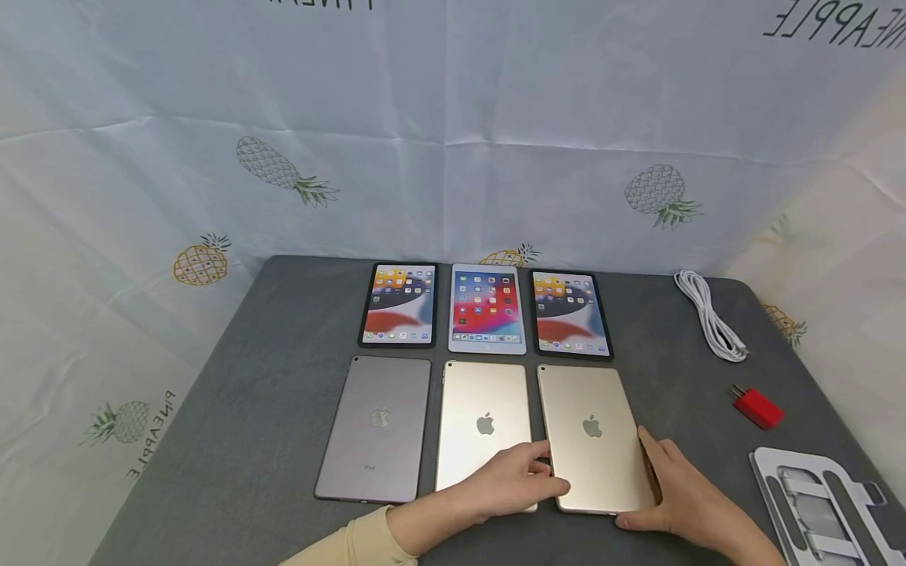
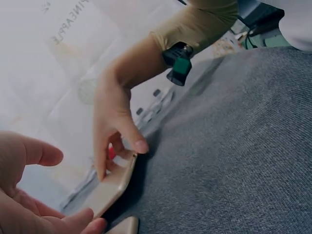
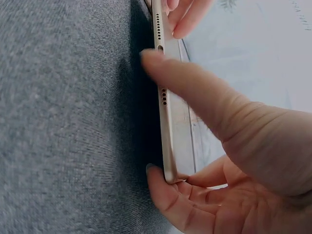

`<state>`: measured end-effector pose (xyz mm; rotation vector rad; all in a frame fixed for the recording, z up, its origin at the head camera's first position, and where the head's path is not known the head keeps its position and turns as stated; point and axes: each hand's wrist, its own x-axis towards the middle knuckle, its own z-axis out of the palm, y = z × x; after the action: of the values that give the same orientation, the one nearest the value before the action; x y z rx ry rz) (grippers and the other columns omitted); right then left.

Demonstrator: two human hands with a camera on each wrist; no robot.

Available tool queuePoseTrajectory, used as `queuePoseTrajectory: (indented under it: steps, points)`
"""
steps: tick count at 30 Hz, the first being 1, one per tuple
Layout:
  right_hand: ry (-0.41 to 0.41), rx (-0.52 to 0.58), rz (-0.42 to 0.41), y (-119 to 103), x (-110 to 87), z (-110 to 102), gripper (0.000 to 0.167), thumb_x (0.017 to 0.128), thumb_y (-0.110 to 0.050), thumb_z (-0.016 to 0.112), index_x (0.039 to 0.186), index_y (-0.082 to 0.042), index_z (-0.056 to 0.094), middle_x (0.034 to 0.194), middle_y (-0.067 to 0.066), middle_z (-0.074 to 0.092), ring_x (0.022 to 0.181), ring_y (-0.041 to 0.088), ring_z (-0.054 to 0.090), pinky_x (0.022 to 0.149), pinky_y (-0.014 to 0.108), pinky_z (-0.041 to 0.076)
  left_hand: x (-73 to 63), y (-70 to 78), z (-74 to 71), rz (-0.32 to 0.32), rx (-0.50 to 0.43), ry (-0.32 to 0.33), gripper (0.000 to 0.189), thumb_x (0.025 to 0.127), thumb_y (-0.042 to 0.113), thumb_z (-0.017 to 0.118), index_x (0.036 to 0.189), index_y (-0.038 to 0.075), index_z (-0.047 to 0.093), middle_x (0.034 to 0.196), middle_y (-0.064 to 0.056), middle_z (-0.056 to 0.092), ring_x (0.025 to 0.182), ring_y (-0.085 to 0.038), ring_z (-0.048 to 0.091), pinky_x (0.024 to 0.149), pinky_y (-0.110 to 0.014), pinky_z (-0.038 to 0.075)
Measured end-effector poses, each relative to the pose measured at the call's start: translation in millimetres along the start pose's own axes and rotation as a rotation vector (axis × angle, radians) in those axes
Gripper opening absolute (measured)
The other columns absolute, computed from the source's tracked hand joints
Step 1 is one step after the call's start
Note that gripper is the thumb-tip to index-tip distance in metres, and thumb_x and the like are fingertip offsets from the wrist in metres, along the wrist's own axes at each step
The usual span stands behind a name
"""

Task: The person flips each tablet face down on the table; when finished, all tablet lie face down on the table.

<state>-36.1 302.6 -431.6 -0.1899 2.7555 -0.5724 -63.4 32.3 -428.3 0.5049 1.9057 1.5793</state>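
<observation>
A gold tablet [image 1: 594, 456] at the right end of the front row shows its back with an apple logo. My right hand [image 1: 683, 495] grips its lower right corner. In the right wrist view, the thumb [image 3: 161, 68] of that hand lies across the edge with the speaker holes, and its other fingers curl round the corner. My left hand [image 1: 513, 479] holds the left edge near the bottom, thumb on the back. Shadow shows beneath the tablet edge in both wrist views. Beside it lies another gold tablet [image 1: 481, 440], partly covered by my left hand.
A grey tablet [image 1: 375, 432] lies face down at the left. Behind are a white tablet [image 1: 487, 306] and two black-framed tablets [image 1: 399, 303], [image 1: 572, 314], screens up. At the right are a white cable [image 1: 711, 318], a red charger [image 1: 757, 409] and a folded stand [image 1: 814, 503].
</observation>
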Motion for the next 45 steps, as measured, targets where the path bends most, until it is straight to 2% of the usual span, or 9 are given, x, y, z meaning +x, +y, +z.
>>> queuePoseTrajectory:
  steps: [7,11,16,20,24,27,37,41,45]
  points:
    - [-0.056,0.018,0.043,0.3,2.1,-1.6,0.133,0.058,-0.053,0.09,0.143,0.02,0.019,0.119,0.023,0.045,0.099,0.029,0.052,0.075,0.04,0.05,-3.3,3.9,-2.6,-0.064,0.078,-0.004,0.046,0.085,0.026,0.068,0.122,-0.001,0.061,0.101,-0.004,0.068,0.092,-0.004,0.06,0.077,-0.02,0.048]
    - [-0.064,0.006,0.066,-0.3,3.2,-1.1,0.132,0.057,-0.052,0.09,0.143,0.02,0.019,0.12,0.026,0.047,0.099,0.032,0.053,0.078,0.046,0.051,-4.8,3.5,-3.5,-0.075,0.077,-0.014,0.056,0.084,0.027,0.068,0.132,0.0,0.056,0.116,-0.006,0.066,0.107,-0.005,0.057,0.088,-0.021,0.046]
    - [-0.064,-0.017,0.085,-0.9,4.1,-0.6,0.133,0.055,-0.054,0.09,0.142,0.02,0.021,0.121,0.029,0.048,0.1,0.035,0.056,0.079,0.052,0.051,-4.2,1.0,-3.3,-0.036,0.071,-0.02,0.036,0.085,0.024,0.068,0.111,-0.001,0.063,0.095,0.001,0.064,0.088,-0.001,0.056,0.074,-0.019,0.046]
    - [-0.077,-0.028,0.108,-2.2,4.5,-0.6,0.132,0.055,-0.055,0.09,0.14,0.021,0.023,0.121,0.033,0.048,0.101,0.039,0.057,0.08,0.055,0.05,-5.9,-0.8,-2.2,-0.022,0.057,-0.008,0.043,0.084,0.022,0.069,0.119,-0.002,0.062,0.098,0.003,0.066,0.082,0.001,0.056,0.07,-0.018,0.048]
    - [-0.088,-0.042,0.118,-4.0,5.4,-0.2,0.13,0.056,-0.054,0.09,0.139,0.021,0.024,0.123,0.038,0.047,0.105,0.044,0.056,0.083,0.058,0.049,-6.2,-2.3,-1.4,-0.006,0.025,-0.021,0.021,0.084,0.02,0.068,0.094,0.002,0.06,0.074,0.01,0.054,0.062,0.001,0.048,0.054,-0.015,0.041]
    - [-0.091,-0.046,0.133,-5.8,6.1,0.2,0.131,0.055,-0.055,0.09,0.138,0.022,0.025,0.124,0.04,0.047,0.107,0.045,0.055,0.085,0.059,0.048,-5.9,-3.5,-1.0,0.017,0.005,-0.036,0.025,0.085,0.018,0.066,0.076,0.008,0.045,0.061,0.011,0.036,0.052,0.001,0.04,0.047,-0.014,0.033]
    - [-0.1,-0.082,0.162,-6.0,8.3,2.6,0.129,0.054,-0.062,0.087,0.137,0.02,0.032,0.126,0.038,0.05,0.107,0.045,0.057,0.084,0.06,0.049,-6.9,-5.6,-2.8,0.06,0.028,-0.052,0.03,0.086,0.019,0.065,0.073,0.011,0.039,0.058,0.012,0.031,0.049,0.001,0.029,0.045,-0.016,0.022]
    - [-0.078,-0.115,0.161,-7.3,8.4,1.7,0.129,0.053,-0.067,0.084,0.137,0.018,0.035,0.12,0.032,0.054,0.101,0.04,0.058,0.079,0.059,0.051,-8.8,-6.9,-5.1,0.057,0.045,-0.053,0.015,0.088,0.019,0.065,0.09,0.004,0.06,0.074,0.011,0.055,0.063,0.005,0.046,0.055,-0.012,0.037]
    - [0.049,-0.143,0.109,-12.6,5.3,-1.1,0.123,0.054,-0.074,0.079,0.136,0.012,0.043,0.112,0.02,0.055,0.096,0.032,0.053,0.07,0.052,0.052,-11.7,-11.1,-6.5,0.038,0.022,-0.035,0.044,0.087,0.017,0.066,0.127,-0.001,0.06,0.115,-0.003,0.067,0.1,-0.002,0.061,0.081,-0.015,0.048]
